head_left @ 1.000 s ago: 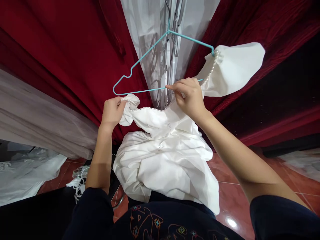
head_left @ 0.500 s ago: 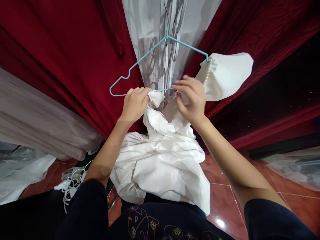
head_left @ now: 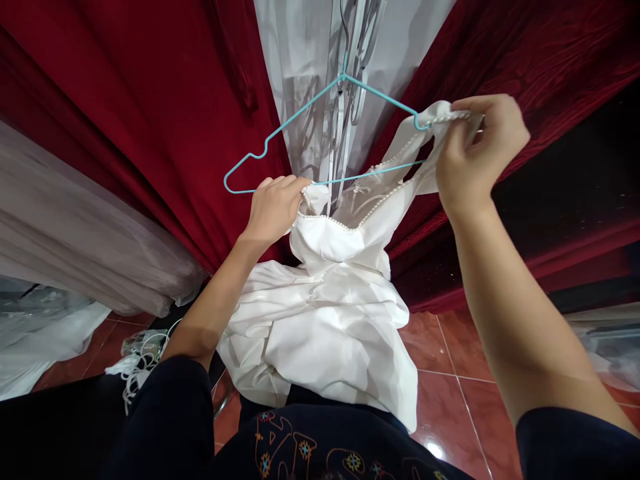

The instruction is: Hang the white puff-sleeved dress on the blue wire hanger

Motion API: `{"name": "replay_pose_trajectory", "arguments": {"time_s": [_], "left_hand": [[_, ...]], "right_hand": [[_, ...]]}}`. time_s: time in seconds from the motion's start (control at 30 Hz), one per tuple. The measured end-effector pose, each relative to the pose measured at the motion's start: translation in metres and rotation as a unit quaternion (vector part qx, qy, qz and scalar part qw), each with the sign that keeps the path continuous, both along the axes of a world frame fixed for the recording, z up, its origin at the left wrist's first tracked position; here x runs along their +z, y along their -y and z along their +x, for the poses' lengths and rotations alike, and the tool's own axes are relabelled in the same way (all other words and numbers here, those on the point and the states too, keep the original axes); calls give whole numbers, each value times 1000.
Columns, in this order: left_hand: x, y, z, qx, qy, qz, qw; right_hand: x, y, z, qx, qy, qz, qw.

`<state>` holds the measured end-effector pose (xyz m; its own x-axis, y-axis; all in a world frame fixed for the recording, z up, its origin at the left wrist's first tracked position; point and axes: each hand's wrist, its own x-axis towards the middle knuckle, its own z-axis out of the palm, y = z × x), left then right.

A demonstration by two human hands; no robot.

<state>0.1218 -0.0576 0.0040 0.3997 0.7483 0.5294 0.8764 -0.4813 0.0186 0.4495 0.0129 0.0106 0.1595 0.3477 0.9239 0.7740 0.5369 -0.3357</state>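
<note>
A white dress (head_left: 340, 327) with pearl beading along its neckline hangs in front of me, its skirt bunched toward my body. The right shoulder of a light blue hanger (head_left: 380, 97) passes through one sleeve opening of the dress. My left hand (head_left: 277, 207) is closed round the other shoulder of the dress, beside the hanger's lower bar. At the right end of the hanger, my right hand (head_left: 483, 150) pinches the pearl-edged shoulder. The hanger's left end sticks out bare beyond my left hand.
Red curtains (head_left: 125, 100) drape on both sides, with pale sheer cloth (head_left: 75, 213) at the left. Several white hangers (head_left: 357, 73) hang behind the blue one. White cables (head_left: 143, 367) lie on a black surface at the lower left, above red floor tiles (head_left: 440, 393).
My right hand has moved right from the neckline to the shoulder at the hanger's right end and gripped it, drawing it outward. My left hand keeps its hold.
</note>
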Motion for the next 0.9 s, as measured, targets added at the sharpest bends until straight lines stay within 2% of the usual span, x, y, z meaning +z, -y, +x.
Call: {"name": "replay_pose_trajectory", "arguments": {"time_s": [0.07, 0.13, 0.27, 0.33, 0.43, 0.53, 0.6, 0.63, 0.67, 0.77, 0.8, 0.9], "left_hand": [[2, 0, -2, 4, -7, 1, 1000], [3, -1, -5, 3, -7, 0, 1000], [7, 0, -15, -14, 1, -12, 1000], [11, 4, -20, -28, 6, -19, 999], [16, 10, -26, -48, 24, -24, 998], [17, 12, -24, -44, 27, -28, 998], [15, 11, -20, -41, 31, -34, 998], [12, 10, -17, -46, 37, -37, 998], [10, 8, -15, -53, 45, -41, 997], [4, 4, -8, -69, 64, -50, 994], [3, 4, -7, -71, 68, -52, 994], [2, 3, -5, -75, 79, -54, 993]], "right_hand": [[3, -4, 9, 0, -36, -12, 999], [3, -11, 16, 32, -92, -39, 995], [2, -35, 26, 92, -264, -84, 956], [2, -48, 34, 91, -327, -108, 935], [-7, -59, 50, 62, -361, -161, 917], [-28, -46, 60, 65, -306, -172, 934], [-43, -22, 59, 121, -167, -167, 964], [-49, -7, 56, 157, -70, -170, 970], [-52, 8, 51, 196, 49, -188, 961], [-47, 52, 24, 270, 177, -195, 926], [-40, 63, 12, 276, 189, -179, 925], [-21, 78, -25, 252, 137, -125, 950]]}}
